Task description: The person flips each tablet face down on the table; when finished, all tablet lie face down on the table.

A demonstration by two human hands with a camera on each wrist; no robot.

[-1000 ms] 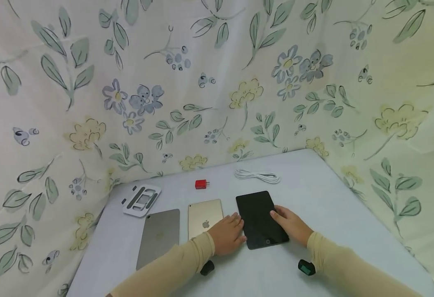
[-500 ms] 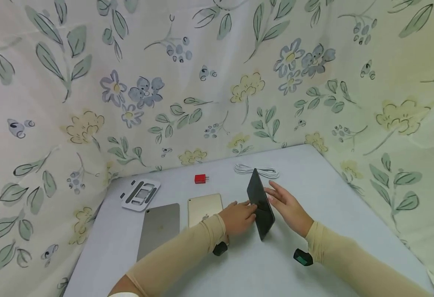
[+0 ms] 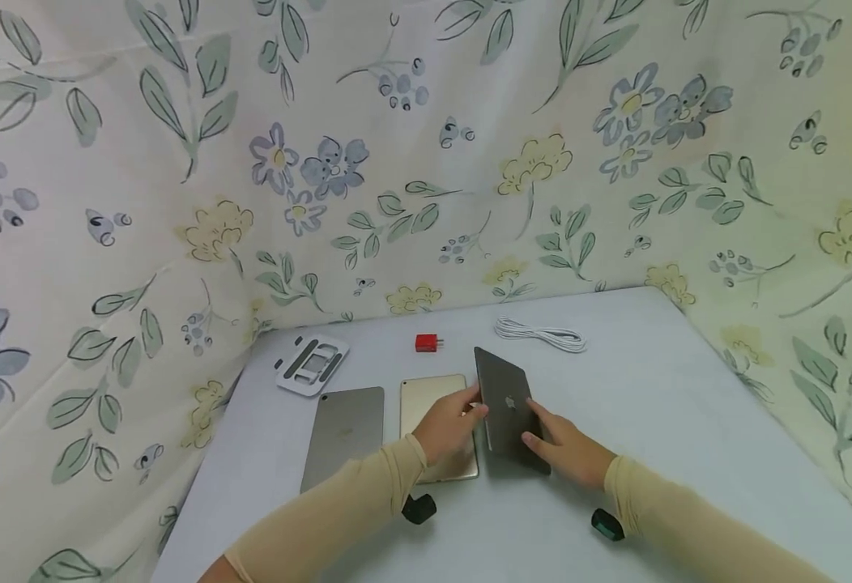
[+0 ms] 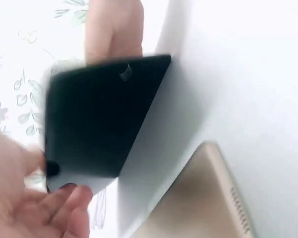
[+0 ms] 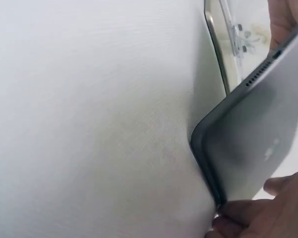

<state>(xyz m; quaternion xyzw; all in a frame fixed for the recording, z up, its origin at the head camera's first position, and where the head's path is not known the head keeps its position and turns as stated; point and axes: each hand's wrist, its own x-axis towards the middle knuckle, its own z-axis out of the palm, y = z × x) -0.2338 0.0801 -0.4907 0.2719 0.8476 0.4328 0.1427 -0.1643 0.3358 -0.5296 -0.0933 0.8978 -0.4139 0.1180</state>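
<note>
A dark grey tablet (image 3: 508, 405) is held tilted just right of the gold tablet (image 3: 426, 395), its back with the apple logo facing up and right. My left hand (image 3: 446, 425) pinches its left edge between thumb and fingers. My right hand (image 3: 572, 452) grips the opposite edge, thumb on the back. In the left wrist view the black screen (image 4: 102, 116) faces that camera, with the left fingers (image 4: 72, 206) at one end. The right wrist view shows the grey back (image 5: 258, 134) and the right fingers (image 5: 246, 213) by a lower corner.
Left of the gold tablet lies a larger grey tablet (image 3: 346, 433), partly behind the left sleeve. Behind them sit a silver folding stand (image 3: 300, 364), a red charger plug (image 3: 427, 343) and a coiled white cable (image 3: 540, 334). A floral curtain (image 3: 397, 243) borders the white table (image 3: 659, 389).
The dark tablet lay flat with its screen up, then stood on edge, and now shows its back. My right hand has moved from beside it to gripping its edge. The head view shifted slightly.
</note>
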